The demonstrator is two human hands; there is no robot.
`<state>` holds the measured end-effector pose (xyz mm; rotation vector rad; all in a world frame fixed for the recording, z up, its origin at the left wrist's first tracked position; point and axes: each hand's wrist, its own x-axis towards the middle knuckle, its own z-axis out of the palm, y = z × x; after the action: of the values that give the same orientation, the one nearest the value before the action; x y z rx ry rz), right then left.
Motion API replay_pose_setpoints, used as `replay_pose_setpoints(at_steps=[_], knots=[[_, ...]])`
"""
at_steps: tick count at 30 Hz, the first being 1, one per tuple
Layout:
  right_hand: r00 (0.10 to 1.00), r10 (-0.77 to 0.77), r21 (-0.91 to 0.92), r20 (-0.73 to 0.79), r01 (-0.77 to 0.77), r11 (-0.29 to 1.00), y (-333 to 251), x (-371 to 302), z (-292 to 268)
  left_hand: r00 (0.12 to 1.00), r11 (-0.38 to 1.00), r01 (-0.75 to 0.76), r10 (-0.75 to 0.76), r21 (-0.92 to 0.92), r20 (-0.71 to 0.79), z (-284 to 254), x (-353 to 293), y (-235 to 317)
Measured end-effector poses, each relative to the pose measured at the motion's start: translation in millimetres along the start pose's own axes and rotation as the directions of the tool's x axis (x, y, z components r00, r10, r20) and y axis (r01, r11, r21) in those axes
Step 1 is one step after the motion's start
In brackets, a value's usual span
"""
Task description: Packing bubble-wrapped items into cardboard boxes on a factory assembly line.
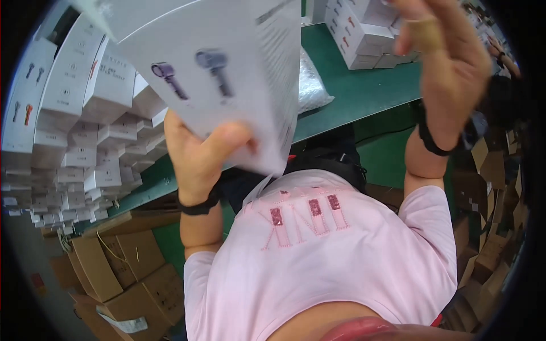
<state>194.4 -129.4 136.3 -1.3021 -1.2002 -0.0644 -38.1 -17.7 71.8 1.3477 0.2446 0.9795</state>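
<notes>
My left hand [196,156] grips the lower part of a tall white carton box [244,108], thumb across its front and fingers behind. Two handheld devices with round heads, one purple and one blue-grey, are printed on that face. The box is tilted and its top runs out of view; a pale flap or edge shows at upper left. Raised at the upper right, apart from the box, is my right hand [449,68]. It is slightly blurred, with a tan band around one finger. Its fingers are stretched out and partly cut off by the picture's edge; nothing shows in them.
Many similar white boxes [74,108] are stacked at the left along a green table [364,94]. More white boxes [367,42] stand at the far right beyond a clear plastic bag [313,82]. Open brown cartons [119,267] lie below left and right. Another person's hand [495,45] shows far right.
</notes>
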Motion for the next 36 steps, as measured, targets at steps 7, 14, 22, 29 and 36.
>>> replay_pose_setpoints(at_steps=[7,14,22,29,36], knots=[[0.944,0.194,0.084,0.265,-0.223,0.971,141.8,-11.6,25.2,0.785,0.655,0.615,-0.563,-0.440,0.260,5.5,54.1,-4.7],[0.863,0.467,0.431,0.192,-0.502,0.750,172.0,-30.6,53.1,0.665,0.127,0.565,-0.655,-0.815,0.359,47.7,55.3,-63.2],[0.760,0.567,0.400,0.317,-0.649,0.647,199.8,-35.2,55.4,0.725,0.078,0.536,-0.553,-0.841,0.411,31.1,30.5,-30.2],[0.862,0.395,0.165,0.319,-0.461,0.872,200.4,-48.0,62.8,0.696,0.570,0.624,-0.717,-0.534,0.048,-7.0,-10.9,-15.1],[0.904,0.245,-0.409,0.350,-0.088,0.908,199.2,-47.7,75.3,0.913,0.750,0.296,-0.404,-0.591,-0.055,19.5,-29.3,-16.2]])
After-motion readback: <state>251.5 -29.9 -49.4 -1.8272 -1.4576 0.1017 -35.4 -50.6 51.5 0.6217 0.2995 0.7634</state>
